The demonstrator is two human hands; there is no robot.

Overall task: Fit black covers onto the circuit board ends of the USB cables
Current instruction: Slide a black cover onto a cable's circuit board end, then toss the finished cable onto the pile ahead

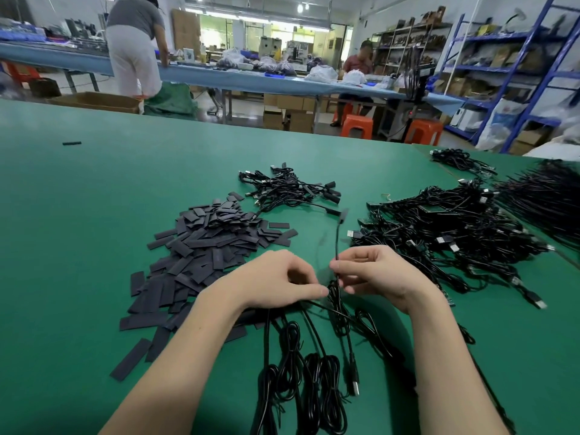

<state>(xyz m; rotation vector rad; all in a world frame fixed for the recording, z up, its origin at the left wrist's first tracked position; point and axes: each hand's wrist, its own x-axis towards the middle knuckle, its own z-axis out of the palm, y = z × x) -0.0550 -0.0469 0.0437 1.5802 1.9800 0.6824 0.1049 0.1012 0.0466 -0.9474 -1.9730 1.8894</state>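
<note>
On the green table [78, 199], coiled USB cables [301, 372] lie nearest. Above them, the left hand [276, 281] and right hand [376, 274] pinch one cable [337, 246]. Beyond lies a pile of black covers [204, 246].

We see two bare forearms — no sleeves, gloves, rings or watch — ending in the left hand [276, 282] and right hand [381, 274].
</note>
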